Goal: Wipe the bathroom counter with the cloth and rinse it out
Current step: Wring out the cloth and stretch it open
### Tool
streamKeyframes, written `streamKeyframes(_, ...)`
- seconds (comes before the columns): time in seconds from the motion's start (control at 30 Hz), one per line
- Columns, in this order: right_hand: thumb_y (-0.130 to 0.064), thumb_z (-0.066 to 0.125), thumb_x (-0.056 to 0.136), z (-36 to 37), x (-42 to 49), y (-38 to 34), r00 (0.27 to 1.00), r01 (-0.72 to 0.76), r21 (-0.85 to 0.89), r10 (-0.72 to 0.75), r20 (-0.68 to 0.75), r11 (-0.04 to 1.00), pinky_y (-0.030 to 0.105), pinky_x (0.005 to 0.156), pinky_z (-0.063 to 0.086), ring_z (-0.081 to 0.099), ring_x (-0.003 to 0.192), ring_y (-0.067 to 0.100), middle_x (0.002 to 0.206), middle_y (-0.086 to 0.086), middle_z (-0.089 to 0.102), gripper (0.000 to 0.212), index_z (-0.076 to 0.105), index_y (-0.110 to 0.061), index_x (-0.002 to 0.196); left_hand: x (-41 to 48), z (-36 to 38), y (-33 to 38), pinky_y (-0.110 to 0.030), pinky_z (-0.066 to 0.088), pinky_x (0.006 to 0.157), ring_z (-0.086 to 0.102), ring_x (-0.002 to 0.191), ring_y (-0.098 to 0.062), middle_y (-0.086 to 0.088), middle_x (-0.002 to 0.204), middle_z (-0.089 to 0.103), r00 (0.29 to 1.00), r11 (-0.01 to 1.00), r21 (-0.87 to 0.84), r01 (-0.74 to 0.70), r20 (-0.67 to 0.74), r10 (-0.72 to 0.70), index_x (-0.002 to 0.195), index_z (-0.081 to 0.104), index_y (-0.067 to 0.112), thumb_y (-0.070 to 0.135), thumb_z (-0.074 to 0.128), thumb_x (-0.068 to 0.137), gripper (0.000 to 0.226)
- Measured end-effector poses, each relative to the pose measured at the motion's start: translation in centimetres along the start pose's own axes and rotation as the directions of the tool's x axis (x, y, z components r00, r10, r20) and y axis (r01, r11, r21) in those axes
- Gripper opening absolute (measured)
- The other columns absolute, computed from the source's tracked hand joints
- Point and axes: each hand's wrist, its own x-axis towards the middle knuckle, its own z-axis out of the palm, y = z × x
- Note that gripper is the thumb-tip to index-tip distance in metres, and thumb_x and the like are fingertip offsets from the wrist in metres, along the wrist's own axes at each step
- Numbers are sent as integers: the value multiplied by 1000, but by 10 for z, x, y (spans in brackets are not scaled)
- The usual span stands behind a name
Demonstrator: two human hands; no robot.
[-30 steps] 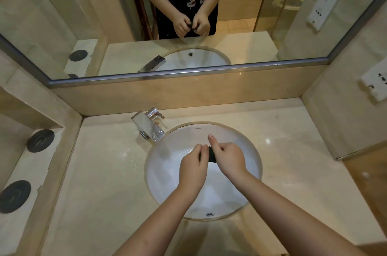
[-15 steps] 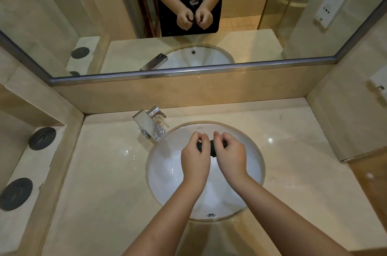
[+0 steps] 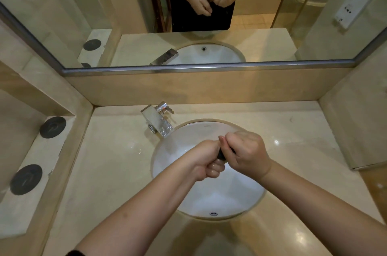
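Over the white round sink (image 3: 176,163), both my hands hold a dark cloth (image 3: 221,156) rolled into a tight twist. Only a short stretch of it shows between them. My left hand (image 3: 206,162) is a fist round its near end, knuckles turned down. My right hand (image 3: 246,153) grips the far end from above, fingers curled over it. The beige marble counter (image 3: 117,167) surrounds the sink, with wet glints left of the bowl.
A chrome tap (image 3: 156,119) stands at the sink's back left; no water runs from it. A mirror (image 3: 251,15) spans the back wall. Two dark round discs (image 3: 52,127) (image 3: 26,179) lie on the left ledge. A side wall (image 3: 360,130) closes the right.
My hands have turned against each other on the cloth: the left fist dropped lower and nearer, the right rose over it. The view has tipped slightly.
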Motion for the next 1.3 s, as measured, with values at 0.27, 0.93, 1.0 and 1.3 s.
streamKeyframes(0.27, -20, 42, 96, 9, 9, 7, 976, -217, 98, 213, 44, 971, 25, 44, 23, 22, 48, 11, 49, -5, 28, 42, 39, -9, 56, 0, -6, 6, -19, 19, 41, 24, 40, -15, -2, 45, 39, 968, 979, 5, -205, -148, 204, 66, 49, 13, 29, 37, 94, 34)
streamKeyframes(0.93, -48, 38, 98, 37, 23, -12, 410, -910, 217, 839, 358, 352, 28, 49, 31, 40, 47, 16, 48, 6, 45, 65, 49, 3, 59, 26, 9, -19, -24, 37, 51, 49, 53, -9, 10, 57, 54, 379, 677, 411, -611, -599, 706, 72, 52, 19, 43, 48, 91, 30)
streamKeyframes(1.0, -39, 44, 98, 38, 22, -15, 454, -877, 307, 846, 280, 369, 28, 49, 29, 37, 47, 14, 46, 4, 42, 58, 47, 2, 57, 27, 13, -12, -26, 33, 51, 42, 50, -11, 9, 51, 48, 417, 733, 342, -588, -649, 637, 63, 47, 20, 31, 50, 94, 33)
streamKeyframes(1.3, -25, 41, 95, 37, 12, -2, 829, -549, 199, 559, 2, 812, 21, 45, 19, 26, 46, 14, 44, -13, 21, 41, 30, -24, 56, 29, 16, -4, -34, 33, 57, 37, 58, -21, 0, 56, 39, 689, 883, 27, -469, -615, 384, 60, 35, 15, 28, 38, 97, 39)
